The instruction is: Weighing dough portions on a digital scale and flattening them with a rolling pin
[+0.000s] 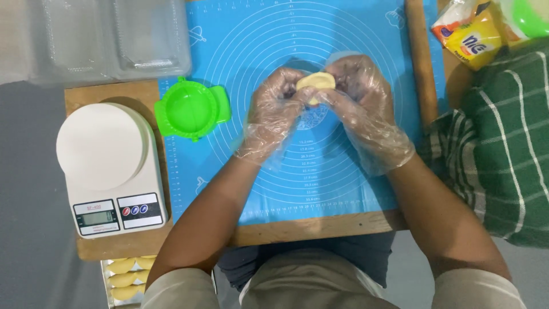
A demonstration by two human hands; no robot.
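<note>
Dough piece (315, 82), pale yellow and folded, sits pinched between the fingertips of the gloved left hand (273, 114) and right hand (363, 106), both narrowly closed on it. Beneath the fingers lies a blue silicone mat (320, 183); a green dumpling press (191, 109) rests well left of them.

Grey floor (28, 171) on the left and below. Wooden board (320, 226) carries a blue mat (354, 34) edge to edge at the top. Green checked cloth (503, 160) off the board's right edge. Even overhead light, soft shadows.
</note>
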